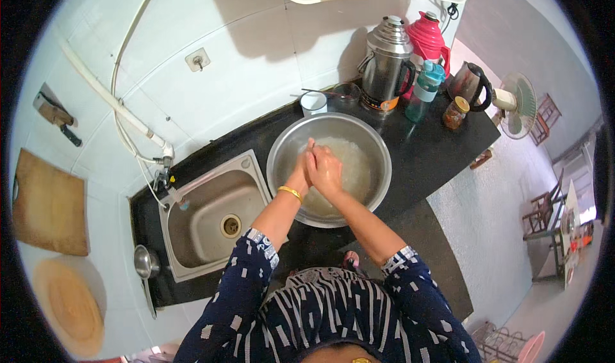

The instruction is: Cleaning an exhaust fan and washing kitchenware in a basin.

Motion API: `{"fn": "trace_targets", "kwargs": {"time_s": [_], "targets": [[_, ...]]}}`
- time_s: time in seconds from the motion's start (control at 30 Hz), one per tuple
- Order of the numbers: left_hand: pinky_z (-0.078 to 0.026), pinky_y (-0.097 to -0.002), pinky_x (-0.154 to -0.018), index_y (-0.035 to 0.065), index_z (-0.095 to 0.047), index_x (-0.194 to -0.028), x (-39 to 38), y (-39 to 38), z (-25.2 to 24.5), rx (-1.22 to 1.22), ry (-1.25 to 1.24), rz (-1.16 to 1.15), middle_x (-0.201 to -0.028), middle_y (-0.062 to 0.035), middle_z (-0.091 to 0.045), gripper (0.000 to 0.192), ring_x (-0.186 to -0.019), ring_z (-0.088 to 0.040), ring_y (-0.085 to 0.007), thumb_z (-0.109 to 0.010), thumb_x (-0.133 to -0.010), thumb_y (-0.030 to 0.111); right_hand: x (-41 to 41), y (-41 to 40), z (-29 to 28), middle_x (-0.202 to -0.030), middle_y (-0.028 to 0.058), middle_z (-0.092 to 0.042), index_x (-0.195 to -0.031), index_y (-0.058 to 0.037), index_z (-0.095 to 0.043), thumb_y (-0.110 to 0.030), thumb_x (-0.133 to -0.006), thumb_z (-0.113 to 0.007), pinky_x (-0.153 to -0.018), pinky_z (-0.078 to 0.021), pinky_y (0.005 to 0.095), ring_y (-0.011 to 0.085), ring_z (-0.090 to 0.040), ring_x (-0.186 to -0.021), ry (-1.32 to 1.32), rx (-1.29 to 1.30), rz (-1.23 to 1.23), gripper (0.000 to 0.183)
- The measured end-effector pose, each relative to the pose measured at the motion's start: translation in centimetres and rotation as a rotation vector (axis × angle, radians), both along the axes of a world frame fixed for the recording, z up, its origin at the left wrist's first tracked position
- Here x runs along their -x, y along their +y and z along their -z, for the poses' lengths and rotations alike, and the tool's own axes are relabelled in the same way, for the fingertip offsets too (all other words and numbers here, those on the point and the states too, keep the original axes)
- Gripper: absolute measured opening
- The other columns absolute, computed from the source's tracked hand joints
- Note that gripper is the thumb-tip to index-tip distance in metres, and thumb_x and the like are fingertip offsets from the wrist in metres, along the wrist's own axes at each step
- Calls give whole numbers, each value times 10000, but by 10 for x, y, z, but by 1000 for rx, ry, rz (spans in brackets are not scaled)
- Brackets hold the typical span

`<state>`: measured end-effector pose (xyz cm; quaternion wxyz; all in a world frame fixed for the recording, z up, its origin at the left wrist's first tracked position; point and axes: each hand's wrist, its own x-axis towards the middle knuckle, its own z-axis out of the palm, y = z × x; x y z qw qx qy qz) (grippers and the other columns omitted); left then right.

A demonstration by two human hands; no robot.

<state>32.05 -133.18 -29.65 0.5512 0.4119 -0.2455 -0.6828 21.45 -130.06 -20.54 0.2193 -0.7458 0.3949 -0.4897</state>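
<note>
A large round metal basin [381,190] stands on the black countertop, with cloudy, pale contents [355,171] inside; whether these are grains in water cannot be told. Over the basin's left half my two hands are pressed together. My left hand [301,171], with a gold bracelet on its wrist, lies partly behind my right hand [326,168]. The fingers of my right hand are curled against the left one. Whether anything is held between the palms is hidden.
Left of the basin is a steel sink [211,219] with a tap [166,180]; a metal ladle [144,262] lies beyond it. Behind the basin stand a white mug [313,104], a steel vacuum flask [387,65], a teal bottle [423,94], a jar [455,114] and a kettle [466,84].
</note>
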Motion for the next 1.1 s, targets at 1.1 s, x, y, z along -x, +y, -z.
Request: {"fn": "trace_targets", "kwargs": {"time_s": [1.1], "targets": [[-434,-352,-741,81,-514,-976,38,15,-40,-188,215,29,-925,-73,-550,398,-837,-533,-207,-367,-831,421,14,-31,26,-746,162,-539,-741,-30,-539,-201,-766,-465,-546,-428,422,327,-537,-616,400,-114,303,188]]}}
